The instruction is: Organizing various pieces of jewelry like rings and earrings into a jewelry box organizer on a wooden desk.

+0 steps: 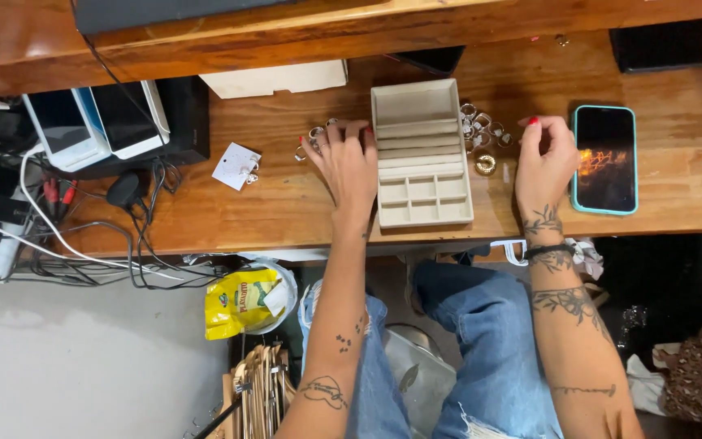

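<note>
While the cream rectangular ring box near the wooden table's front edge holds no rings, my left hand rests flat, gripping nothing, beside a silver ring cluster; my right hand pinches something unseen beside more rings.

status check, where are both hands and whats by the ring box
Left hand flat on the left edge of the beige ring box, box empty. Right hand pinched shut beside the loose rings; what it holds too small to tell. Phone at right.
</note>
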